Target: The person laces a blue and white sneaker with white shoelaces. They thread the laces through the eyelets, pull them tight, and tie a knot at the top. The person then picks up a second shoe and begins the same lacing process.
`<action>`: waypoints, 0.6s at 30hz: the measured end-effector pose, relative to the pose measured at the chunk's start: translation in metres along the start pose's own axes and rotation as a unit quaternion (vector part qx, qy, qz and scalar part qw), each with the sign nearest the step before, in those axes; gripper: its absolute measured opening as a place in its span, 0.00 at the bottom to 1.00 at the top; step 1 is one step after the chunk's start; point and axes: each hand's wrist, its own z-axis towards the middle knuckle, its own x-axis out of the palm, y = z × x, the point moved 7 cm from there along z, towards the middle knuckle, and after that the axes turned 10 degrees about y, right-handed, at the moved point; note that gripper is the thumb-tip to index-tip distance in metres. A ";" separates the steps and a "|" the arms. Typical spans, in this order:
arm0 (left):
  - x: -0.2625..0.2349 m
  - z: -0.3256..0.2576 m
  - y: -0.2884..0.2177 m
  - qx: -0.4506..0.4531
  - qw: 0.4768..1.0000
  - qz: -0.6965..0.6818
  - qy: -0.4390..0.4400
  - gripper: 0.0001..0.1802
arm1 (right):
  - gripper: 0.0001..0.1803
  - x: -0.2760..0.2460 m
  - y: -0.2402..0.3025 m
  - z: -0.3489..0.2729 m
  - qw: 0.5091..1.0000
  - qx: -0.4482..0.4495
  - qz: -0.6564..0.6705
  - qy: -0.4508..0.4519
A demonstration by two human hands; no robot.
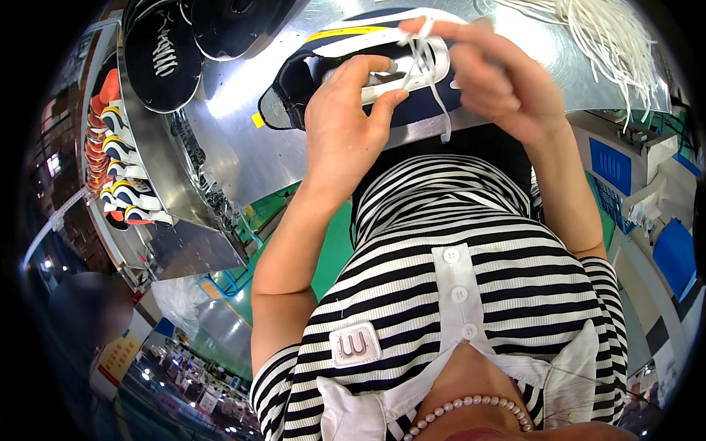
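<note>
A navy, white and grey sneaker (pixel 421 105) with a yellow stripe lies on the metal table, its heel to the left. My left hand (pixel 342 121) grips the sneaker at its opening, thumb and fingers on the white lacing edge. A white shoelace (pixel 442 106) runs through the front of the lacing area, and one end dangles over the near side. Above the toe end, my right hand (pixel 504 84) is partly blurred. Its index finger is hooked at a loop of the shoelace, while the other fingers curl in.
Several white laces (pixel 610 37) hang over the table's (pixel 246 158) far right edge. Black shoes (pixel 163 55) stand at the far left. Beside the table, a rack carries several orange, white and navy shoe parts (pixel 121 158). Blue bins (pixel 610 163) are at the right.
</note>
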 end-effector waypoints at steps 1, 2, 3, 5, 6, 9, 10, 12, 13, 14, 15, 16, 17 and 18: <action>0.001 -0.002 0.001 0.010 1.000 0.012 -0.011 0.18 | 0.28 0.002 -0.002 -0.003 0.984 0.063 -0.155 -0.058; 0.001 -0.002 0.000 0.021 0.999 0.023 -0.023 0.17 | 0.27 0.001 -0.001 -0.007 0.937 0.123 -0.307 -0.115; 0.000 -0.002 -0.001 0.032 0.998 0.037 -0.033 0.17 | 0.22 -0.001 0.011 -0.014 0.863 0.047 -0.459 -0.206; 0.000 -0.003 -0.003 0.029 0.998 0.045 -0.024 0.16 | 0.19 0.004 0.014 -0.027 0.873 0.006 -0.427 -0.237; 0.001 -0.004 -0.003 0.024 0.998 0.052 -0.019 0.16 | 0.18 0.006 0.015 -0.035 0.878 -0.014 -0.407 -0.249; 0.002 -0.004 -0.005 0.021 0.996 0.079 -0.021 0.15 | 0.13 0.018 -0.017 -0.043 0.877 0.094 -0.432 -0.191; 0.002 -0.004 -0.004 0.015 0.996 0.081 -0.019 0.15 | 0.12 0.020 -0.025 -0.043 0.867 0.117 -0.446 -0.189; 0.001 -0.005 -0.006 0.039 0.996 0.072 -0.032 0.14 | 0.12 0.017 -0.028 -0.042 0.844 0.058 -0.493 -0.204; 0.001 -0.005 -0.006 0.051 0.996 0.068 -0.038 0.13 | 0.11 0.016 -0.027 -0.042 0.839 0.058 -0.501 -0.202; 0.001 -0.006 -0.006 0.058 0.995 0.069 -0.040 0.13 | 0.11 0.015 -0.026 -0.042 0.834 0.058 -0.510 -0.201; 0.001 -0.006 -0.007 0.065 0.995 0.069 -0.042 0.13 | 0.11 0.013 -0.027 -0.041 0.835 0.050 -0.508 -0.204; 0.001 -0.007 -0.007 0.072 0.994 0.070 -0.045 0.13 | 0.10 0.011 -0.028 -0.039 0.837 0.042 -0.506 -0.206; 0.002 -0.007 -0.007 0.075 0.994 0.069 -0.044 0.13 | 0.10 0.010 -0.028 -0.038 0.837 0.034 -0.505 -0.208; 0.002 -0.007 -0.007 0.078 0.994 0.069 -0.043 0.13 | 0.10 0.009 -0.028 -0.037 0.832 0.051 -0.511 -0.210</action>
